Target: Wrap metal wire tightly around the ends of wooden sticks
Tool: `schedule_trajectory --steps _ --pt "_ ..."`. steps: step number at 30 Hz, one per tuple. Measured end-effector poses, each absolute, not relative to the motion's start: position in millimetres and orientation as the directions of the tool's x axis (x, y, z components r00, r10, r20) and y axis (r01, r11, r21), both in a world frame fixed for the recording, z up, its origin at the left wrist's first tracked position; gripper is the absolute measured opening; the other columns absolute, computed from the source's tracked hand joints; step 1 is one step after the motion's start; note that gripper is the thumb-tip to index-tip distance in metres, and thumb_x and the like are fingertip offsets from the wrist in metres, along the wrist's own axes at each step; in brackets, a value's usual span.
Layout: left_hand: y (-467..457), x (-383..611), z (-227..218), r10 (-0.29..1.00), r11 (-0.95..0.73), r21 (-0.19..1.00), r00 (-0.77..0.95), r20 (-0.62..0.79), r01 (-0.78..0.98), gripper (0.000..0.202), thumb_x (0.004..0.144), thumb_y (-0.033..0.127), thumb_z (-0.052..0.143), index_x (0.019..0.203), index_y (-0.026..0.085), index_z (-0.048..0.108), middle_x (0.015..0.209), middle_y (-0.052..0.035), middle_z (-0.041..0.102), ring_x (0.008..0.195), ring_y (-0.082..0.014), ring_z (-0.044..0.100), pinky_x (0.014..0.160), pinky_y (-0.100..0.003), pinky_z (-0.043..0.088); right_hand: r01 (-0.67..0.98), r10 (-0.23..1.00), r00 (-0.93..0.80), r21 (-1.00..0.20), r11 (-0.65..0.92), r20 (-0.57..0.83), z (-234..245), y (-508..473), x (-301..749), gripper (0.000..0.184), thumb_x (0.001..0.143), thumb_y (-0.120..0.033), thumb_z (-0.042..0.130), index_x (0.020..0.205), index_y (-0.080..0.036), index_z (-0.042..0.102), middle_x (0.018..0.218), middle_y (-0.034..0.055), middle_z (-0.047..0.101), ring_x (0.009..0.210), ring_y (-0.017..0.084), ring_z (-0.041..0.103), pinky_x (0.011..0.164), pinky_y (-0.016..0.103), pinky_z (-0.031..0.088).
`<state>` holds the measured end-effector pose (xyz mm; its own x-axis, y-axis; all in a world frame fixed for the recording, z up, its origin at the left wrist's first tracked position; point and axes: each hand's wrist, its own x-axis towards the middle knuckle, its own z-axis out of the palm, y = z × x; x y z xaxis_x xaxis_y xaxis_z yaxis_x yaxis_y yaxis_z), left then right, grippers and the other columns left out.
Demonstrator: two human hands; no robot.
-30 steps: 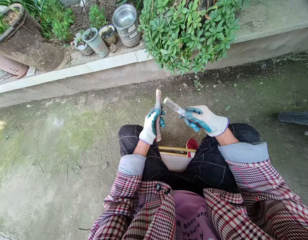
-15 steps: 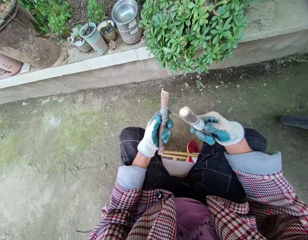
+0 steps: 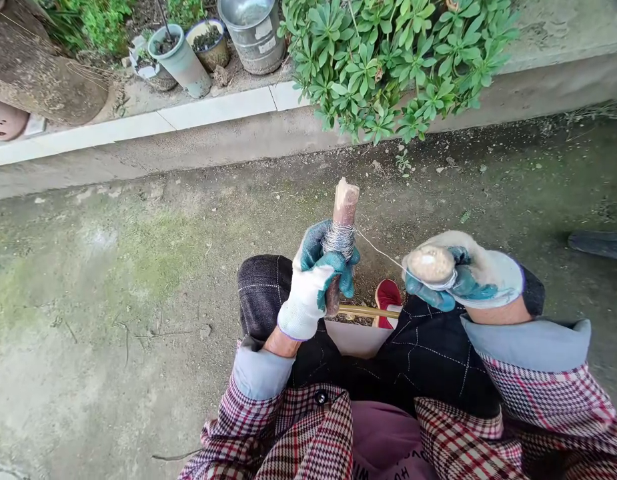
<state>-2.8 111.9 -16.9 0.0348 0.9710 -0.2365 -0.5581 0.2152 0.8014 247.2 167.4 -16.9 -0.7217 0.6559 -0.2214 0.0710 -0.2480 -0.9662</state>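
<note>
In a white glove with teal-coated fingers, my left hand [image 3: 311,287] is closed around a wooden stick [image 3: 346,203] that stands nearly upright. A coil of thin wire [image 3: 339,239] wraps the stick's middle, partly under my fingers. My right hand [image 3: 475,270], gloved the same way, grips a second wooden stick [image 3: 431,264], whose pale cut end faces up towards me. Wire is wound round this one too, just below the end. A single wire strand [image 3: 381,252] spans the gap between the two sticks.
Below my hands are my knees and a red shoe [image 3: 387,297] beside thin yellowish rods [image 3: 361,311]. Ahead runs a low tiled ledge [image 3: 218,110] with a metal pot [image 3: 258,43], planters and a leafy bush [image 3: 383,67]. At right a dark shoe-like shape [image 3: 598,244] shows.
My right hand has moved right and turned its stick so the end points at me. My left hand has shifted slightly right with its stick. The wire strand between them is longer.
</note>
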Motion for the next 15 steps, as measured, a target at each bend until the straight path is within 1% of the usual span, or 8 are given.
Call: schedule_trajectory --steps 2,4,6,9,12,15 --pt "111 -1 -17 0.961 0.23 0.807 -0.003 -0.277 -0.544 0.049 0.079 0.04 0.085 0.122 0.029 0.064 0.082 0.004 0.071 0.048 -0.0098 0.056 0.045 -0.025 0.045 0.007 0.631 -0.764 -0.979 -0.201 -0.135 -12 169 245 0.058 0.074 -0.079 0.083 0.086 -0.022 0.082 0.065 0.0055 0.07 0.044 0.014 0.056 0.042 0.027 0.049" --pt "109 1 -16 0.952 0.238 0.823 -0.045 -0.303 -0.515 0.053 0.078 0.042 0.085 0.125 0.03 0.064 0.081 0.0027 0.071 0.053 -0.0115 0.058 0.048 -0.025 0.044 -0.018 0.603 -0.795 -0.99 -0.14 -0.071 -5 170 238 0.054 0.078 -0.074 0.083 0.091 -0.022 0.084 0.073 0.0074 0.074 0.05 0.015 0.061 0.047 0.027 0.053" --pt "106 2 -14 0.943 0.25 0.844 -0.077 -0.323 -0.475 0.056 0.077 0.045 0.085 0.127 0.031 0.064 0.083 0.0005 0.071 0.057 -0.0135 0.058 0.05 -0.026 0.044 -0.027 0.572 -0.82 -0.997 -0.077 -0.022 4 170 229 0.049 0.08 -0.07 0.084 0.092 -0.022 0.085 0.078 0.0087 0.077 0.058 0.017 0.067 0.055 0.028 0.058" --pt "101 3 -10 0.942 0.26 0.861 -0.081 -0.326 -0.437 0.057 0.077 0.048 0.085 0.128 0.032 0.065 0.091 -0.0019 0.073 0.064 -0.016 0.06 0.052 -0.028 0.046 -0.035 0.54 -0.841 -0.999 -0.004 0.027 16 170 215 0.042 0.081 -0.065 0.084 0.091 -0.024 0.085 0.082 0.0083 0.079 0.07 0.021 0.074 0.064 0.028 0.061" --pt "100 4 -6 0.952 0.26 0.846 -0.023 -0.305 -0.465 0.048 0.08 0.046 0.085 0.122 0.031 0.067 0.089 -0.0005 0.072 0.06 -0.0136 0.057 0.052 -0.028 0.048 -0.068 0.518 -0.852 -0.997 0.04 0.079 21 171 208 0.038 0.082 -0.062 0.084 0.094 -0.026 0.086 0.087 0.0077 0.081 0.076 0.021 0.076 0.071 0.028 0.063" --pt "100 4 -1 0.966 0.233 0.816 0.027 -0.259 -0.528 0.041 0.083 0.049 0.084 0.115 0.029 0.068 0.086 0.0008 0.07 0.052 -0.0104 0.053 0.046 -0.026 0.047 -0.065 0.504 -0.858 -0.995 0.078 0.096 20 172 209 0.035 0.084 -0.059 0.084 0.096 -0.026 0.086 0.087 0.0068 0.081 0.078 0.02 0.077 0.074 0.027 0.063"
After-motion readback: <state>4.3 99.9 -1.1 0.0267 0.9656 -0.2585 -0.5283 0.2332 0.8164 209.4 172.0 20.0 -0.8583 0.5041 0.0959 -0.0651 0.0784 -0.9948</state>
